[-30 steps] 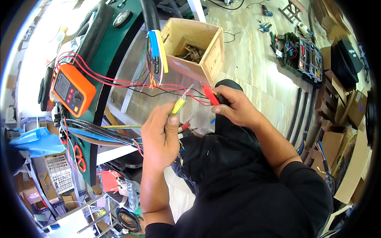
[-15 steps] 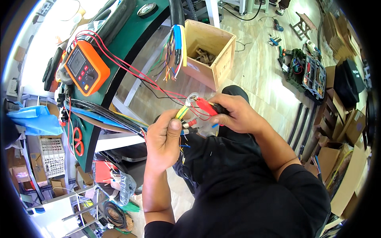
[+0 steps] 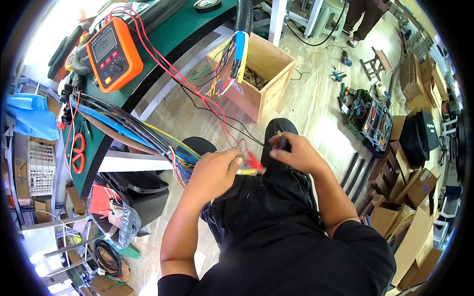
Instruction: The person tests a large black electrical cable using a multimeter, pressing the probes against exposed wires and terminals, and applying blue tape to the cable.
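My left hand (image 3: 216, 173) is closed round a yellow-green wire (image 3: 247, 172), whose end points right over my lap. A red alligator clip (image 3: 254, 164) sits at that end, blurred, and appears attached there. In my right hand (image 3: 298, 155) is a black clip (image 3: 284, 143), pinched between thumb and fingers, apart from the wire. Red and black test leads run from the clips up left to an orange meter (image 3: 116, 55) on the green table (image 3: 163, 44). A bundle of black, blue and yellow cables (image 3: 133, 129) comes off the table to my left hand.
A wooden crate (image 3: 269, 101) stands ahead under a hanging thick cable with stripped wires (image 3: 236, 59). Red-handled scissors (image 3: 78, 153) lie at the table edge. An open toolbox (image 3: 370, 118), a small stool (image 3: 376, 64) and cardboard boxes (image 3: 385, 217) are at right. Another person (image 3: 364, 17) stands far off.
My right hand has let go of the red clip, moved right and now holds the black clip. The red clip stays at the wire's end. My left hand has lowered and the view has shifted.
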A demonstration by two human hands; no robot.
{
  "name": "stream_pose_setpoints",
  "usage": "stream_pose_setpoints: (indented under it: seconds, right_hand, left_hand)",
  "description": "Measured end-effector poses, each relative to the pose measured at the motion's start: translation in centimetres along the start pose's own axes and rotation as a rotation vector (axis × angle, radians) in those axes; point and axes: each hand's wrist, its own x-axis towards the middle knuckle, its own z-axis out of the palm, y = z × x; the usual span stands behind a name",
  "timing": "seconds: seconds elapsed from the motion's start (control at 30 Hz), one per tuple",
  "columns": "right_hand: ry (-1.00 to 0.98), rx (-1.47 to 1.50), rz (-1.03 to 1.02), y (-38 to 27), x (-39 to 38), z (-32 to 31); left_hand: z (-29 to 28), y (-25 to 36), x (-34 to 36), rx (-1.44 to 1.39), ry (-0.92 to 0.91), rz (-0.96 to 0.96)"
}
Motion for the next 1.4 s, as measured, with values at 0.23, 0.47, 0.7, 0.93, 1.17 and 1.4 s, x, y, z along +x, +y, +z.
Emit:
stream_pose_setpoints:
  seconds: [0.23,0.47,0.7,0.93,1.17,1.4]
  right_hand:
    - [0.127,0.218,0.091,-1.5,2.0,1.0]
    - [0.089,0.365,0.104,-4.6,6.2,2.2]
    - [0.081,0.424,0.038,-4.9,9.1,3.4]
    - [0.112,0.384,-0.024,-4.7,10.0,3.8]
    - [0.093,0.405,-0.020,-4.6,10.1,3.9]
    - [0.185,0.519,0.033,-5.1,10.4,5.3]
  left_hand:
    - [0.8,-2.9,7.2,-0.439,0.302,-0.168]
    - [0.4,-1.3,12.8,-1.338,0.322,-0.167]
    - [0.3,-1.5,12.7,-1.433,0.243,-0.099]
    - [0.3,-1.5,12.6,-1.437,0.251,-0.110]
    - [0.0,-0.9,12.4,-1.417,0.250,-0.162]
    - [0.0,-1.8,12.3,-1.374,0.303,-0.164]
